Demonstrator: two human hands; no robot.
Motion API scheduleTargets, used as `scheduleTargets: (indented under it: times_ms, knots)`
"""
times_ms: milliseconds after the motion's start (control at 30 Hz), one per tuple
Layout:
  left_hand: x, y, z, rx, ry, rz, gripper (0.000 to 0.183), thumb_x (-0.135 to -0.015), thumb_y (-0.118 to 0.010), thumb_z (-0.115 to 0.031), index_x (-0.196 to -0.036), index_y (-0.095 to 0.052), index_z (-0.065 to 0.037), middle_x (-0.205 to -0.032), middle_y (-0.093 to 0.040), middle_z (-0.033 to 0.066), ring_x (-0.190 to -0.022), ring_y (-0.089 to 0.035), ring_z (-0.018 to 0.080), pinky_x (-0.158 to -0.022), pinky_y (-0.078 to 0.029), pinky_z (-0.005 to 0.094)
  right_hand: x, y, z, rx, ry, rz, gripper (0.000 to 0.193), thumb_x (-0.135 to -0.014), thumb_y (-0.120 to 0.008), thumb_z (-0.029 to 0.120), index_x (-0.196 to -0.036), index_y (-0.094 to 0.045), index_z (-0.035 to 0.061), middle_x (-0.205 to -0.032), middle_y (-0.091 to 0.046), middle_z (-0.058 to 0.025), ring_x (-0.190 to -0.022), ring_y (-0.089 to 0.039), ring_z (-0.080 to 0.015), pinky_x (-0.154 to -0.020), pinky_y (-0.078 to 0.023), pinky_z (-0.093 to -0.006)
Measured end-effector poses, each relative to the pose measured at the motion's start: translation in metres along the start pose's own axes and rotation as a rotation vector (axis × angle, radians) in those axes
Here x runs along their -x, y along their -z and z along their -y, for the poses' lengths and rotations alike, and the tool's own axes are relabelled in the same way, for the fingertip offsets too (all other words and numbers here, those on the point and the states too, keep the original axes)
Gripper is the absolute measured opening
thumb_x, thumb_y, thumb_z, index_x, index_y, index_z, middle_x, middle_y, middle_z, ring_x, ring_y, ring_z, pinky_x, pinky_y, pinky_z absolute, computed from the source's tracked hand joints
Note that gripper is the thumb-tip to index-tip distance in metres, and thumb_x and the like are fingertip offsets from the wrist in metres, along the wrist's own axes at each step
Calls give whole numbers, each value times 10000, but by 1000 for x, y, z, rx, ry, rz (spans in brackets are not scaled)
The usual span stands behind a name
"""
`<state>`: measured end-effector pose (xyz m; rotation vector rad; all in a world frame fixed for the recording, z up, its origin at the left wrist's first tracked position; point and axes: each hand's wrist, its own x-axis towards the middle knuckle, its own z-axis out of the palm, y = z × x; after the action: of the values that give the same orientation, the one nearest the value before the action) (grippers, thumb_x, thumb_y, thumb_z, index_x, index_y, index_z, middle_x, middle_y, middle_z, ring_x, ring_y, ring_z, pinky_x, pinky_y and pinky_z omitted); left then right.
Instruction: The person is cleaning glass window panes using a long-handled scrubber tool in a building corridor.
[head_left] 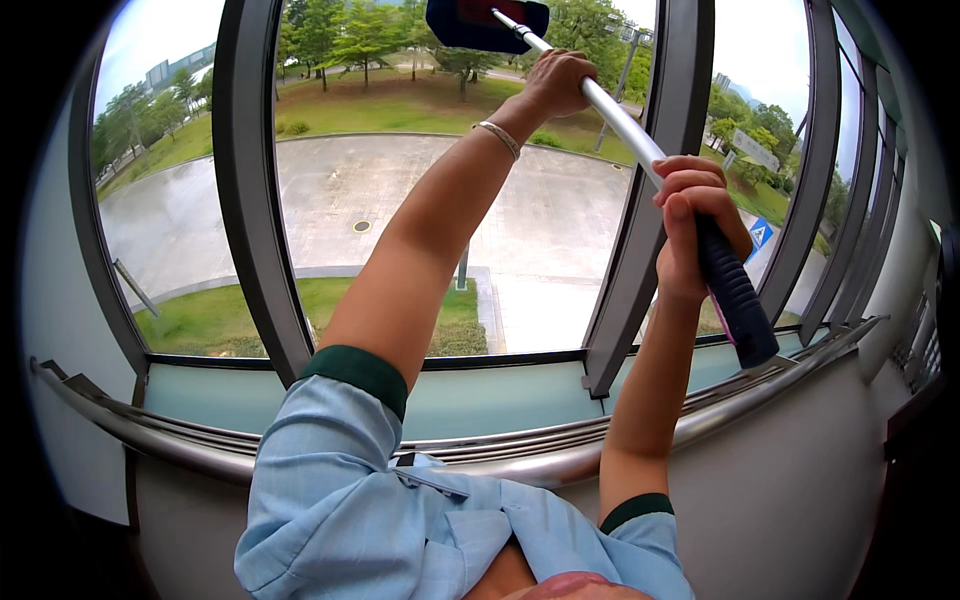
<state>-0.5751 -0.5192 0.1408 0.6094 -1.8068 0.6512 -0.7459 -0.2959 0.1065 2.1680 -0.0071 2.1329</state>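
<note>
Both my hands grip a long-handled window mop [622, 128], which slants from lower right up to the top of the view. My left hand [556, 84], with a bracelet at the wrist, is wrapped round the silvery pole not far below the mop head. Lower down, my right hand [695, 210] closes round the pole where it meets the black ribbed grip [738, 300]. The dark mop head [487, 24], with some red on it, is up against or near the large window pane [420, 190]; whether it touches the glass I cannot tell.
Dark upright frames [250, 180] part the tall panes. Below them a round metal handrail [560, 463] curves across in front of me, above a pale low wall [770, 470]. Outside lie paving, grass and trees. A blue sign [760, 238] shows beyond the right pane.
</note>
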Motion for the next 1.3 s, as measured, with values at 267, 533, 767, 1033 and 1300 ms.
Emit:
scheduleTargets:
  times_ms: [267,533,767,1033,1300]
  knots:
    - [19,-22,-92,261,182,41,279,-679,-809,-321,-600,-648,-107,-629,-591,44,-716,-574,257,-707,-450,368,-15,63,37,-333,-30,-67,134,-817,-538,110,-703,-482,67,-590,-503,-105,-583,-529,-223,-685,-469,-413]
    - [44,-33,-134,351,245,20,335,-709,-793,-331,-569,-615,-85,-615,-583,69,-657,-575,285,-651,-428,389,-22,87,59,-386,-137,-82,155,-796,-494,111,-661,-422,89,-554,-432,-95,-506,-433,-191,-571,-413,-374]
    - [74,-45,-165,381,342,49,288,-710,-778,-239,-578,-582,-73,-622,-581,78,-682,-582,302,-642,-444,404,-25,112,57,-442,-236,-17,185,-823,-485,119,-653,-413,103,-529,-391,-62,-478,-387,-177,-538,-374,-359]
    - [129,-65,-172,415,455,88,209,-660,-784,-124,-673,-592,-42,-662,-600,121,-624,-594,313,-562,-448,382,-22,100,21,-532,-356,14,260,-852,-543,99,-617,-429,101,-494,-400,-36,-426,-366,-144,-495,-353,-311]
    - [222,-83,-131,368,788,268,233,-809,-675,-254,-694,-610,-62,-685,-621,165,-662,-604,370,-586,-473,423,34,14,-47,-601,-594,-169,218,-789,-726,50,-648,-561,37,-490,-482,-5,-420,-454,-94,-445,-374,-255]
